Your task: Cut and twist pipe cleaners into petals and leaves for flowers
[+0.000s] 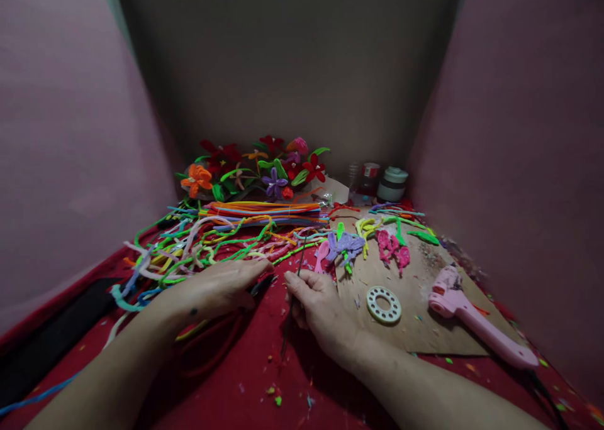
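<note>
My left hand (219, 288) is closed around what looks like red-handled pliers (263, 285). Their dark tip pokes out past my fingers, while the handles are dim beneath my wrist. Between thumb and fingers, my right hand (314, 298) pinches a thin dark stick (302, 257), which stands nearly upright and runs on below the hand. Just beyond that hand are a pink looped petal (321, 256) and a purple pipe-cleaner flower (346, 244). Loose, bent pipe cleaners (189, 248) in many colours lie tangled beyond my left hand.
A pink hot glue gun (472, 317) rests at the right, partly on a wooden board (425, 339) with a white ring with holes (384, 305). Behind are bundled pipe cleaners (268, 211), finished flowers (274, 181) and a lidded jar (392, 185). Pink walls (519, 166) flank the red cloth.
</note>
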The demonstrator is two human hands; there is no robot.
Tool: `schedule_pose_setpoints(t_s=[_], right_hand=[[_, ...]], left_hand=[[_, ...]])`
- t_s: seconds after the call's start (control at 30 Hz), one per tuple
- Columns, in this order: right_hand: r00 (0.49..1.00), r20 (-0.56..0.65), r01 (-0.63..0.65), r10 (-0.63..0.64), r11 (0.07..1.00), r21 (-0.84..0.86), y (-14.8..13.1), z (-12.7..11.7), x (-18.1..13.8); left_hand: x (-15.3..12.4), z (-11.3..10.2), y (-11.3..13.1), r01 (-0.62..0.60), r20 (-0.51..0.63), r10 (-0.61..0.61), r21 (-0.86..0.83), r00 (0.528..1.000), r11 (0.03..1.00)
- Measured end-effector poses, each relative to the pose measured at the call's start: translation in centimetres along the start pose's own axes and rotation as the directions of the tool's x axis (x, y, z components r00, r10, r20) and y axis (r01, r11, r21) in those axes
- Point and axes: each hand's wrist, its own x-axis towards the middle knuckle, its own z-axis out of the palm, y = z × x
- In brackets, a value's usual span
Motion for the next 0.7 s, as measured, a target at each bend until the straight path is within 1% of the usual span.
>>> schedule_pose_setpoints(t_s=[0.1, 0.27, 0.37, 0.43, 0.5, 0.57, 0.63, 0.7], right_hand=[[0.999, -0.019, -0.030, 0.030, 1.000, 0.000, -0.2, 0.0, -0.1], [0.999, -0.022, -0.044, 0.044, 0.999, 0.008, 0.0, 0.0, -0.1], [0.998, -0.040, -0.041, 0.041, 0.999, 0.000, 0.0, 0.1, 0.0], [0.996, -0.059, -0.060, 0.059, 0.998, -0.016, -0.2, 0.1, -0.1], [0.993, -0.082, -0.090, 0.087, 0.996, -0.029, -0.4, 0.2, -0.1], [0.989, -0.106, -0.106, 0.103, 0.994, -0.024, -0.6, 0.3, -0.2], [0.987, -0.119, -0.109, 0.107, 0.994, -0.007, -0.6, 0.3, -0.3], [0.986, -0.132, -0.101, 0.103, 0.995, 0.016, -0.4, 0.4, -0.3]], left_hand=[[-0.1, -0.8, 1.3, -0.020, 0.002, 0.020, 0.025, 1.000, 1.000], [0.1, -1.2, 2.8, 0.001, -0.066, 0.001, 0.030, 0.998, 1.000], [0.4, -1.1, 2.7, 0.052, -0.181, -0.045, 0.033, 0.982, 0.998], [0.4, -1.3, 2.3, 0.070, -0.277, -0.067, 0.004, 0.959, 0.998], [0.0, -2.0, 1.7, 0.065, -0.388, -0.079, -0.048, 0.918, 0.997], [-0.6, -3.4, 0.6, 0.087, -0.495, -0.137, -0.123, 0.858, 0.989], [-1.4, -5.1, -1.1, 0.185, -0.566, -0.277, -0.216, 0.776, 0.959], [-2.1, -6.8, -3.4, 0.338, -0.585, -0.450, -0.298, 0.675, 0.893]])
